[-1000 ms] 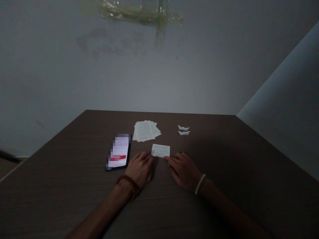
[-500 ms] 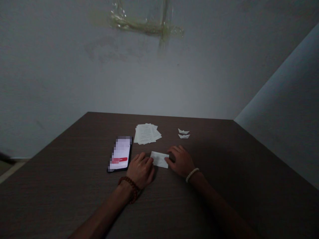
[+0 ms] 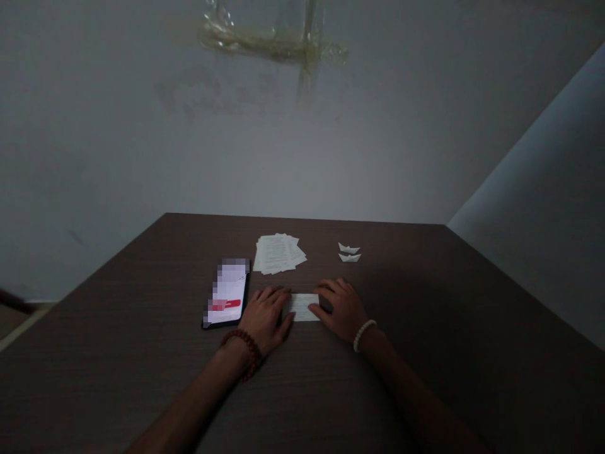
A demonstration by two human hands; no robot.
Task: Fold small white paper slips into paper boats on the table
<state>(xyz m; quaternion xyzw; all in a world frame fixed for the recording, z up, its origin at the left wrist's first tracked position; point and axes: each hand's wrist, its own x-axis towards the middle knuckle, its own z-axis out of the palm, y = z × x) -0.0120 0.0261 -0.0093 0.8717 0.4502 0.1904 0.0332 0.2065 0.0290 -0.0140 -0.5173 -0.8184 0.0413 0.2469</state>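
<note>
"So, with the phone [image 3: 230,287] as the mark, what is seen nearest?"

"Nearer than the phone, the left wrist is circled by a brown beaded bracelet [image 3: 254,349]; farther right, the other wrist is ringed by a pale bracelet [image 3: 363,329]."

"And how are the hands placed?"

"The left hand [image 3: 263,320] is set just right of the phone, its fingers and thumb spread at one end of a printed slip [image 3: 303,309]. The opposite end is touched by the right hand [image 3: 344,309], the thumb laid over the paper. Whether the slip is pinched or merely pressed cannot be told."

"Where is that slip placed?"

"Flat on the dark table [image 3: 293,391], right of the phone, between the hands."

"Farther off?"

"Beyond the phone and to its right, printed sheets [image 3: 276,254] are loosely stacked; farther right of it, two folded paper boats [image 3: 350,258] are lined up. Well past the phone, the wall [image 3: 378,157] is marked by shiny tape [image 3: 265,48]."
</note>
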